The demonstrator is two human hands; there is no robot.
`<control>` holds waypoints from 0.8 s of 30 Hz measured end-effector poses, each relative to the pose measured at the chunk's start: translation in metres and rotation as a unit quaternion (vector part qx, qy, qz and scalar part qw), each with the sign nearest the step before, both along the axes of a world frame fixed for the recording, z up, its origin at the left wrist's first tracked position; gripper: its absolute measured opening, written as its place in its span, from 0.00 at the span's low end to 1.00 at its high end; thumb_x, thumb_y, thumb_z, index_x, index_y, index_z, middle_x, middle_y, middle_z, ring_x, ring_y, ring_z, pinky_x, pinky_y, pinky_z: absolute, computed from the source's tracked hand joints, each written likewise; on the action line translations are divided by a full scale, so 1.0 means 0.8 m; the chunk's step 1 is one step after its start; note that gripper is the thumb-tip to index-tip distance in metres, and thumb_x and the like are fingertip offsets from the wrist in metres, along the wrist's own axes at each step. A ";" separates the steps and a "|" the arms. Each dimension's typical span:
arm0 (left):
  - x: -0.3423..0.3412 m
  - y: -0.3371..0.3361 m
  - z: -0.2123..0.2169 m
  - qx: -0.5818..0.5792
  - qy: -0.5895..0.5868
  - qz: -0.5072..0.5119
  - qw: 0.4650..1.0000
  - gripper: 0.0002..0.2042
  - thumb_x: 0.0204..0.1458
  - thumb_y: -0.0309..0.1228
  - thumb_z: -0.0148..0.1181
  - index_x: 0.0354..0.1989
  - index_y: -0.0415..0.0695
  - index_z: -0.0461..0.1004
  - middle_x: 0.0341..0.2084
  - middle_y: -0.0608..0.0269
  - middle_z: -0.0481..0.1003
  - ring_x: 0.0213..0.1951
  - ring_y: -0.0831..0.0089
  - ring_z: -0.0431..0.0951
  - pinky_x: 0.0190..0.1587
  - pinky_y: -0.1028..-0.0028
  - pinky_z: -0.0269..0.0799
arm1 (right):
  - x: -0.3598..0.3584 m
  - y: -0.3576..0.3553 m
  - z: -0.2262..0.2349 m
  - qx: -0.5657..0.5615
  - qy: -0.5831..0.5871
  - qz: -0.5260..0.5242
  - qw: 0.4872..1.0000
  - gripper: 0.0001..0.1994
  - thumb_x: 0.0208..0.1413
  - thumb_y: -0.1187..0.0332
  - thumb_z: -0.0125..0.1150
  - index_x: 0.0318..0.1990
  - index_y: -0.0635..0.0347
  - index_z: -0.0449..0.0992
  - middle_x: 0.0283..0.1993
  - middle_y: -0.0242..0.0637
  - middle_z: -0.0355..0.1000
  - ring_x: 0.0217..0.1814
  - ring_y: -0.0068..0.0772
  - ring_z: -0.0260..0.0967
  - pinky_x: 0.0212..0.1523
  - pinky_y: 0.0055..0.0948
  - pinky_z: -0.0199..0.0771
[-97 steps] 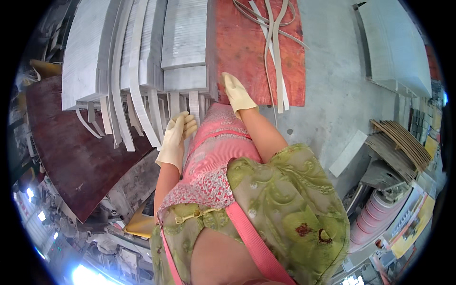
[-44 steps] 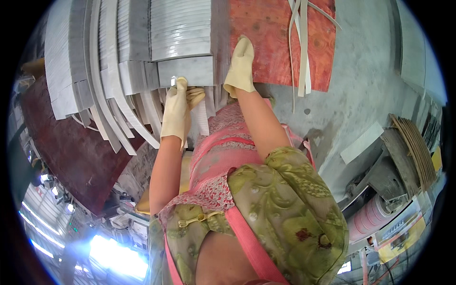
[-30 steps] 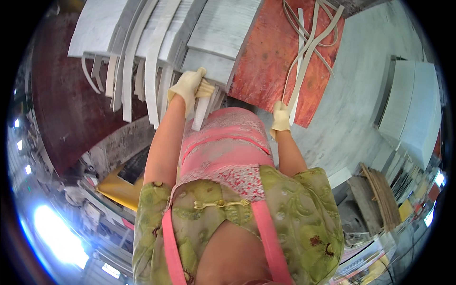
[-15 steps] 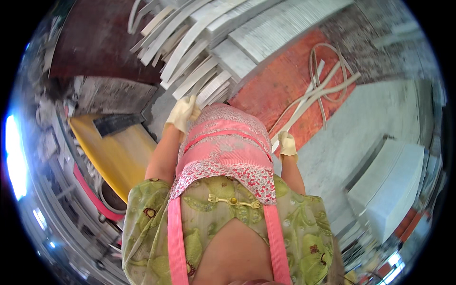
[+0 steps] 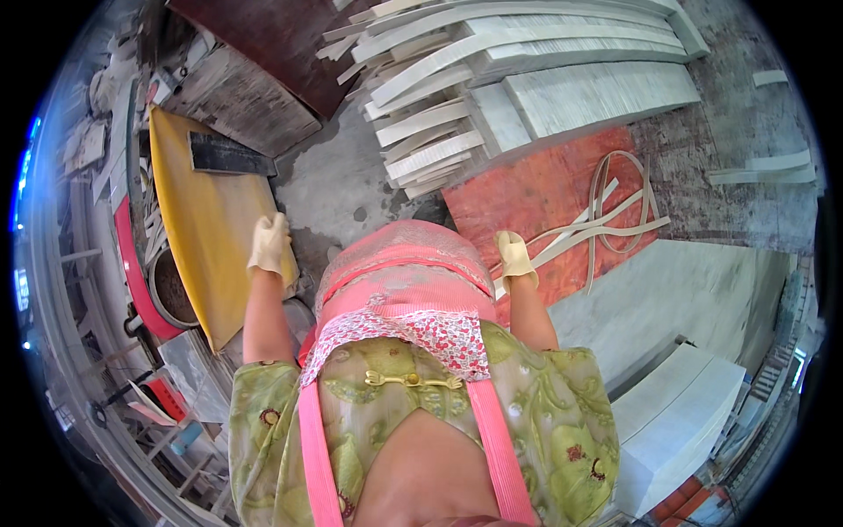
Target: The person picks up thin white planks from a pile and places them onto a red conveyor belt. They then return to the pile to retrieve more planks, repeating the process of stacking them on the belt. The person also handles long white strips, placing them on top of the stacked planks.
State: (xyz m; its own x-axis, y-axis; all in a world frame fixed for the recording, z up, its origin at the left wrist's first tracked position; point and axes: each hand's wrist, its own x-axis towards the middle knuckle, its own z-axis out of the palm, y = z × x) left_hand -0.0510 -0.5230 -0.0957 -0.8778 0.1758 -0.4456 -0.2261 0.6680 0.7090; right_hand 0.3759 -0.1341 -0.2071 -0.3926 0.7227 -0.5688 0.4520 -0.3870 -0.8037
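Observation:
My left hand (image 5: 270, 246), in a pale cream glove, is a loose fist beside the yellow curved panel (image 5: 206, 220); nothing sticks out of it. My right hand (image 5: 515, 256), gloved the same way, is closed in front of the red-orange board (image 5: 536, 180). Several long pale flexible strips (image 5: 606, 227) lie crossed and looped on that board, and their near ends run in behind my right hand. Whether its fingers grip anything is hidden. Between my hands hangs my pink apron (image 5: 408, 272).
Stacked pale strips (image 5: 606, 92) stand ahead, with uneven ends (image 5: 430, 158) jutting left. A dark block (image 5: 230, 154) rests on the yellow panel. At right is a large pale grey slab (image 5: 676, 299) beside a white block (image 5: 672, 422). A round bucket (image 5: 171, 290) stands at left.
The view has shifted, so the stacks and board sit farther right in it. My left hand has gone from the strip ends to beside the yellow panel. My right hand stays by the looped strips.

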 end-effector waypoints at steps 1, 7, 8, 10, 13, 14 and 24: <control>-0.025 -0.023 0.011 -0.082 0.063 -0.037 0.994 0.18 0.61 0.41 0.58 0.43 0.36 0.72 0.34 0.60 0.76 0.32 0.68 0.77 0.36 0.67 0.77 | 0.000 -0.001 -0.008 -0.020 -0.019 0.022 0.999 0.20 0.66 0.60 0.53 0.55 0.71 0.74 0.51 0.44 0.75 0.55 0.36 0.71 0.59 0.37 0.70; -0.130 -0.182 0.092 -0.001 0.297 0.114 0.948 0.22 0.65 0.41 0.55 0.56 0.33 0.72 0.48 0.49 0.78 0.51 0.67 0.77 0.53 0.68 0.71 | -0.036 -0.043 -0.002 0.045 -0.120 0.141 0.982 0.21 0.66 0.59 0.52 0.56 0.69 0.74 0.51 0.43 0.76 0.55 0.37 0.71 0.57 0.39 0.71; -0.145 -0.214 0.110 -0.063 0.272 0.128 0.952 0.23 0.64 0.41 0.55 0.59 0.34 0.70 0.53 0.46 0.76 0.55 0.62 0.76 0.57 0.65 0.70 | -0.053 -0.055 0.007 0.064 -0.134 0.151 0.977 0.21 0.66 0.58 0.52 0.57 0.68 0.74 0.51 0.42 0.76 0.55 0.37 0.71 0.57 0.40 0.70; -0.172 -0.276 0.131 -0.219 0.303 0.116 0.920 0.27 0.63 0.44 0.54 0.64 0.37 0.66 0.58 0.41 0.73 0.59 0.52 0.74 0.61 0.59 0.67 | -0.087 -0.087 0.028 0.070 -0.136 0.120 0.981 0.22 0.67 0.57 0.51 0.57 0.66 0.74 0.51 0.41 0.76 0.56 0.39 0.70 0.58 0.42 0.69; -0.219 -0.359 0.136 -0.380 0.399 0.084 0.830 0.33 0.61 0.51 0.53 0.67 0.39 0.63 0.60 0.37 0.69 0.61 0.43 0.70 0.62 0.52 0.66 | -0.131 -0.135 0.046 0.097 -0.111 0.100 0.984 0.22 0.67 0.58 0.49 0.59 0.65 0.74 0.54 0.41 0.76 0.62 0.39 0.68 0.63 0.38 0.66; -0.234 -0.382 0.132 -0.409 0.382 0.090 0.824 0.33 0.61 0.52 0.52 0.68 0.40 0.63 0.61 0.38 0.69 0.62 0.45 0.70 0.62 0.52 0.65 | -0.149 -0.145 0.047 0.090 -0.131 0.112 0.981 0.22 0.67 0.59 0.49 0.59 0.65 0.74 0.55 0.41 0.76 0.62 0.38 0.69 0.63 0.36 0.65; -0.305 -0.470 0.084 -0.458 0.339 0.063 0.820 0.33 0.66 0.59 0.39 0.70 0.49 0.63 0.63 0.45 0.69 0.65 0.51 0.68 0.64 0.47 0.63 | -0.222 -0.221 0.105 0.241 -0.188 0.150 0.940 0.20 0.58 0.60 0.47 0.44 0.64 0.81 0.46 0.61 0.77 0.55 0.60 0.74 0.55 0.48 0.73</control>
